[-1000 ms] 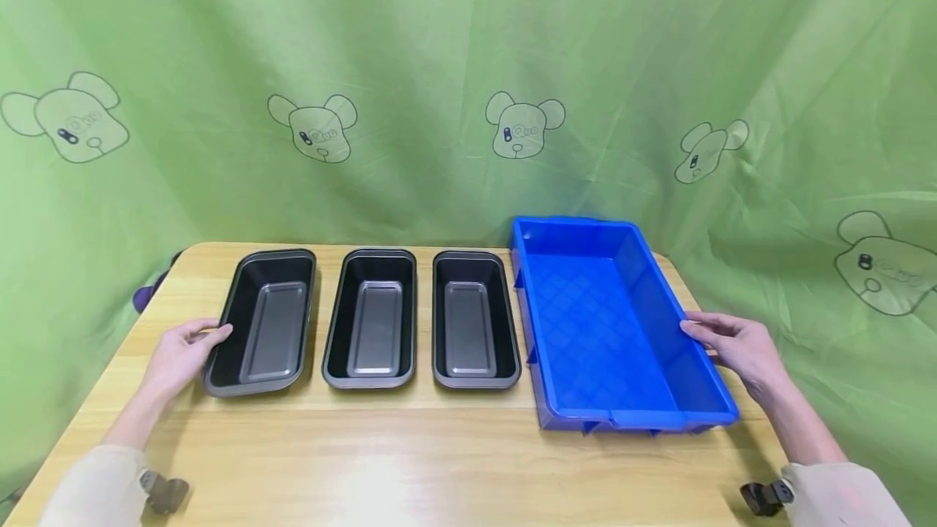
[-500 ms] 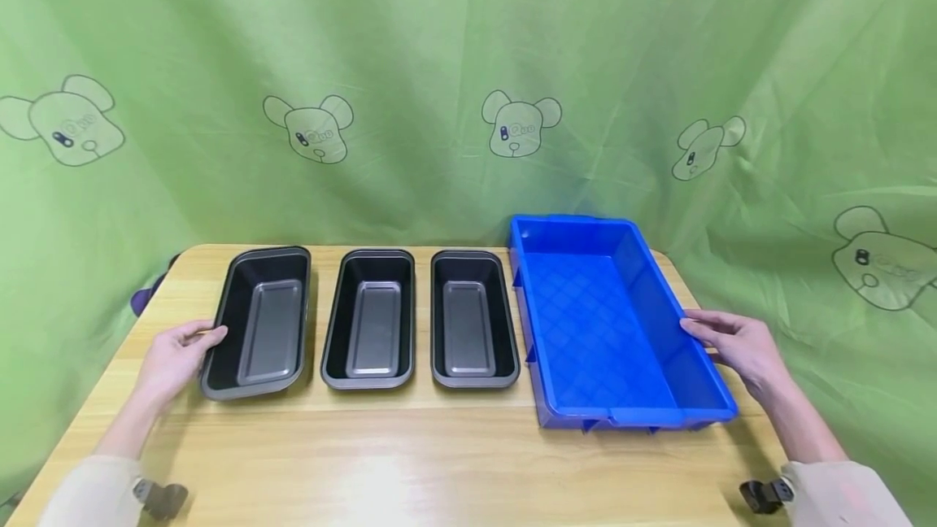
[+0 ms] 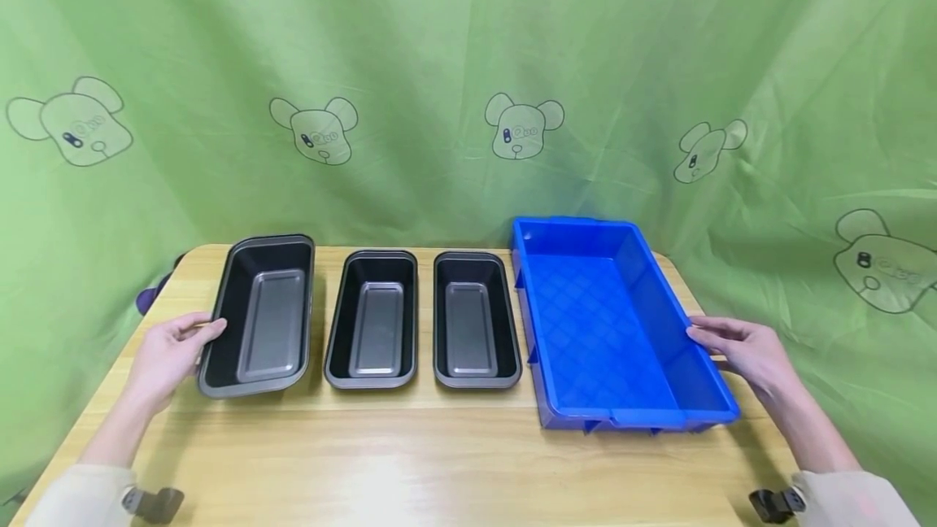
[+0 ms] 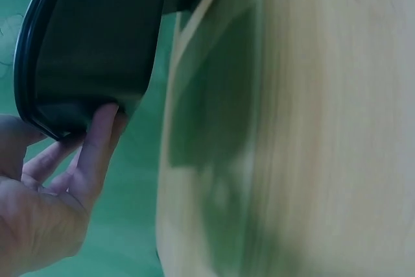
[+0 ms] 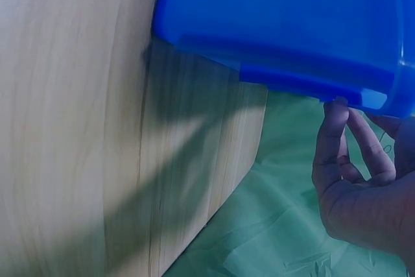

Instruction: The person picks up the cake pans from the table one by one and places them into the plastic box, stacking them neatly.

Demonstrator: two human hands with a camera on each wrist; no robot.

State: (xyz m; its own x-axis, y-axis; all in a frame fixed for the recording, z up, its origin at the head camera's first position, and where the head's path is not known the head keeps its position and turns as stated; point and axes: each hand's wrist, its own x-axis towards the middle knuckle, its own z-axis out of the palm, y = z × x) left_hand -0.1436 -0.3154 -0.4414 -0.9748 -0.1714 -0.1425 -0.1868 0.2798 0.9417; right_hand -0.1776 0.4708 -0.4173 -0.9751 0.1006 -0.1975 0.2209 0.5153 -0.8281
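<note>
So, leftmost pan point(image 3: 272, 324), in left grip point(image 3: 163, 356)

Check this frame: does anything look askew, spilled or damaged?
One thing: the leftmost black rectangular metal loaf pan looks tilted and raised off the pale wooden table, gripped by the left hand. The matching middle pan and right pan lie flat. No spill or damage shows.

You wear an off-white left sleeve point(image 3: 82, 498), a matching right sleeve point(image 3: 842, 500) with a faint pink patch, a blocky, dark left wrist camera point(image 3: 155, 504) and a black right wrist camera point(image 3: 774, 504).
</note>
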